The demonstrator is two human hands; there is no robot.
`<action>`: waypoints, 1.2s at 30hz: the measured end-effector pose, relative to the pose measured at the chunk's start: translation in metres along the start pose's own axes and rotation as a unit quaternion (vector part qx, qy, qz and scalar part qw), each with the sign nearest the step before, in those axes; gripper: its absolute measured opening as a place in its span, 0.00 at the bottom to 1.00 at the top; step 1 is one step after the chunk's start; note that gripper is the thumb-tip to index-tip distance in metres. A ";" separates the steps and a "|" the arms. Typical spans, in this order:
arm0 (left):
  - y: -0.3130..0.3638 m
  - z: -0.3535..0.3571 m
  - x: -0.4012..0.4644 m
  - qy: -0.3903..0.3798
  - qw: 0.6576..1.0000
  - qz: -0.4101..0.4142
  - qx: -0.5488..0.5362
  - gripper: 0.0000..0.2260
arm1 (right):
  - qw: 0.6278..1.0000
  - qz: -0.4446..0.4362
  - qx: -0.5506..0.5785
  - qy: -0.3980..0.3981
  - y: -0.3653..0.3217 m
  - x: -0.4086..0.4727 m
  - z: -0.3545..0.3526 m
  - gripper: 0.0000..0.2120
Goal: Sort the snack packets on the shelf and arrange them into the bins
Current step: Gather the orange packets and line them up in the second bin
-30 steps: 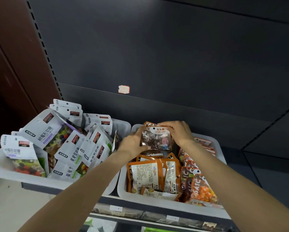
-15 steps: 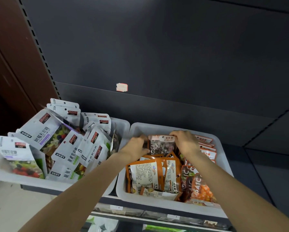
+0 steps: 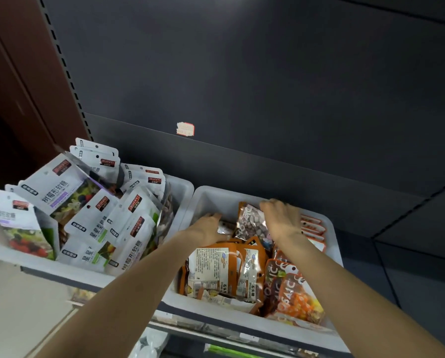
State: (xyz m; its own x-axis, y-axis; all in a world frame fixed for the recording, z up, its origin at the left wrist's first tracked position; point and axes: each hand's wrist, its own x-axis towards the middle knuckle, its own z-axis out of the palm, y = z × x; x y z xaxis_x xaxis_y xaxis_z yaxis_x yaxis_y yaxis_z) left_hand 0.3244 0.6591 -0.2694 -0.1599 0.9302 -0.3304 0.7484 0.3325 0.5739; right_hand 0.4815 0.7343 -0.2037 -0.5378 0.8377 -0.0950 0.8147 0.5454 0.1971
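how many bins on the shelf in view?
2. The left bin holds white packets; the right bin holds orange packets, with both hands inside. More may lie outside the frame.

Two bare forearms enter from the bottom of the frame, one from the lower left and one from the lower right, and narrow toward the wrists near the middle. No sleeve, watch, band or glove shows on either. The left hand [image 3: 208, 226] and right hand [image 3: 280, 215] are bare too, with no rings visible.
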 end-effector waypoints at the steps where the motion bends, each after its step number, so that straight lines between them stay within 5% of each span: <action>1: 0.000 0.002 0.000 0.007 1.000 0.001 0.003 0.27 | 1.000 -0.008 -0.005 -0.010 0.001 0.000 0.002 0.21; 3: 0.000 0.006 0.001 0.017 1.000 -0.002 0.018 0.28 | 1.000 -0.014 -0.006 -0.016 0.007 -0.001 0.009 0.27; 8: -0.007 0.013 0.014 0.036 0.997 -0.020 0.059 0.32 | 0.995 0.005 0.102 0.008 0.021 0.005 0.013 0.10; 36: -0.012 0.035 0.032 0.048 0.986 0.044 0.151 0.31 | 0.992 0.006 0.121 0.029 0.030 0.007 0.034 0.09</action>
State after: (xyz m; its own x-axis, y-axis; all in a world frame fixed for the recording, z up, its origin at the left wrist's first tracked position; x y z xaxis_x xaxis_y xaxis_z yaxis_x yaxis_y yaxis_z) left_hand 0.3323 0.6793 -0.3130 -0.1348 0.9685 -0.2094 0.9173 0.2019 0.3433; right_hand 0.5092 0.7572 -0.2316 -0.5336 0.8450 -0.0361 0.8455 0.5321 -0.0435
